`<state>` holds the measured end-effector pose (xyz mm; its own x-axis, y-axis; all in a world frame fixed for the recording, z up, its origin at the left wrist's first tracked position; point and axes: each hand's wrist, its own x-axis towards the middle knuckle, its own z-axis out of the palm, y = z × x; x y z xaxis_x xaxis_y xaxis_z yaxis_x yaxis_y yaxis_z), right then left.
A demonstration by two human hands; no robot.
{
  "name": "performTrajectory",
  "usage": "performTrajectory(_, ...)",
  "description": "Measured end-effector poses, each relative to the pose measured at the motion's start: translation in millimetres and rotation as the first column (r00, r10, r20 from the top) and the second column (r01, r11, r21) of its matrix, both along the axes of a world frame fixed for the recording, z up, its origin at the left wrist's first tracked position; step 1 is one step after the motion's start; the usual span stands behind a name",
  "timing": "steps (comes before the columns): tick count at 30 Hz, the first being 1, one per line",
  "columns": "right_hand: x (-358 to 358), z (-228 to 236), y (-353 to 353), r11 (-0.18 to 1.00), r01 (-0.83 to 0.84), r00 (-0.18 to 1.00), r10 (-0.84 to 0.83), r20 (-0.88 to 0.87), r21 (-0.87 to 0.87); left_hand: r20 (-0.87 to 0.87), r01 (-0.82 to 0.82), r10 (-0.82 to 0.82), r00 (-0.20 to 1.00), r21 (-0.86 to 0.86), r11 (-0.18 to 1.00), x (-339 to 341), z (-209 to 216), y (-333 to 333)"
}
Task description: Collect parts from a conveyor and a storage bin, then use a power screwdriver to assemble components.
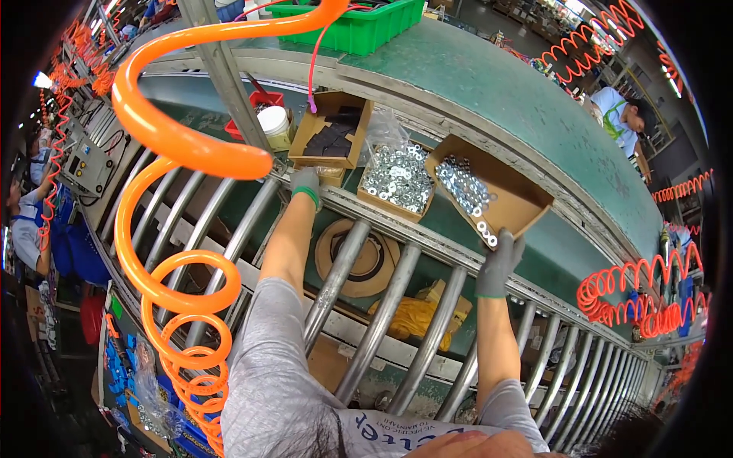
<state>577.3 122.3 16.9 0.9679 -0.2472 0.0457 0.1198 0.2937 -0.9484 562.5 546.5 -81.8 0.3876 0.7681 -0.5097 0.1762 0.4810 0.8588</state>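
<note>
My left hand (305, 183), in a grey glove with a green cuff, is at the rail just below a cardboard box of black flat pieces (333, 136). Its fingers are too small and foreshortened to make out. A second cardboard box, full of silvery washers (397, 179), stands between my hands. To the right, my gloved right hand (500, 266) has its fingers closed at the near corner of a tilted cardboard box (515, 200). Washers (464, 187) lie heaped along that box's left side, with several larger ones (486, 233) close to my fingertips.
Metal rollers (397, 301) run across in front of me, with a yellow bag (416, 320) beneath. A thick orange coiled hose (183, 145) hangs at the left. Beyond are a white tub (275, 126), a green crate (366, 30) and a green worktop (489, 76). A co-worker (617, 118) is far right.
</note>
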Motion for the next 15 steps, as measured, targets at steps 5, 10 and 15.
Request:
performTrajectory(5, 18, -1, 26, 0.970, 0.142, 0.979, -0.108, 0.174, -0.196, -0.142, 0.036, 0.092, 0.986, 0.707, 0.706, -34, 11, -79)
performTrajectory(10, 30, -3, 44, 0.935, 0.151, 0.964, -0.067, 0.258, -0.321, -0.277, 0.393, -0.478, 0.834, 0.905, 0.161, -32, 34, -146)
performTrajectory(15, 41, -11, 50, 0.888, 0.230, 0.958, -0.136, 0.251, -0.398, -0.495, 0.555, -0.407, 0.768, 0.831, 0.036, 10, 40, -168)
